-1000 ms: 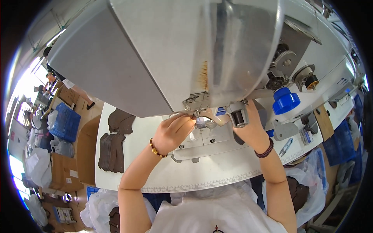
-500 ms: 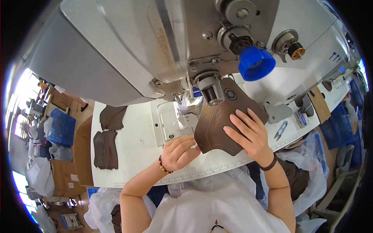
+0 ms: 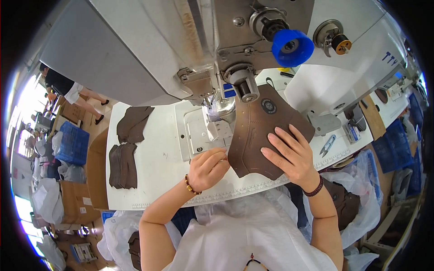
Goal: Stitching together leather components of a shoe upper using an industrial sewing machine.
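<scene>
A brown leather shoe-upper piece point(image 3: 253, 135) with a round dark emblem and stitched lines is at the sewing machine point(image 3: 244, 83), right of the needle area. My right hand point(image 3: 291, 156) grips its right lower edge, several fingers spread over the top; the thumb is hidden, apparently beneath. My left hand point(image 3: 208, 169) is closed at the piece's left edge, fingers curled with the tips near its border. Whatever those fingertips pinch, if anything, is too small to make out.
Brown leather pieces lie in two stacks, a front stack point(image 3: 123, 166) and a back stack point(image 3: 133, 124), on the white table point(image 3: 156, 176). Thread snips point(image 3: 327, 145) lie at right. Plastic bags and blue crates stand around. A person point(image 3: 68, 88) is at far left.
The view has shifted slightly, and a person has come into sight at far left. My left fingertips now sit slightly off the leather edge. My right hand keeps its place on the piece.
</scene>
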`<action>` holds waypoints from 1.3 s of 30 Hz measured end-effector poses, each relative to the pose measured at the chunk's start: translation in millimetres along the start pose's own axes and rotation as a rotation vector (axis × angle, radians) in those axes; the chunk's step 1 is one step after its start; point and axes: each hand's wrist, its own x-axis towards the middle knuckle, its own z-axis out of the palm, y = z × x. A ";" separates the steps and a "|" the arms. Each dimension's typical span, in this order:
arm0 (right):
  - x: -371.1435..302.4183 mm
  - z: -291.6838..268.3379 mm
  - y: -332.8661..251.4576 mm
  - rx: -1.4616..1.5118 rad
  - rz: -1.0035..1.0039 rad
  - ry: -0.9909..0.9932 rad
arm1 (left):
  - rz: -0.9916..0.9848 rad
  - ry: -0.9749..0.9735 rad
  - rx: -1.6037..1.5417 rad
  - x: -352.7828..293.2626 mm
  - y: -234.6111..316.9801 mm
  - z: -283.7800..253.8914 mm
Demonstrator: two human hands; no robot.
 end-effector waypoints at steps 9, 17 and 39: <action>1.7 -1.0 -1.7 0.005 0.004 -0.010 | -0.036 -0.044 -0.007 -2.4 -2.8 3.7; -21.6 -41.2 -1.9 0.626 0.221 0.295 | -0.609 -0.442 -0.506 -0.3 -5.0 40.3; 5.4 43.2 63.8 0.081 0.678 -0.057 | -0.487 -0.538 -0.211 30.3 22.1 -11.3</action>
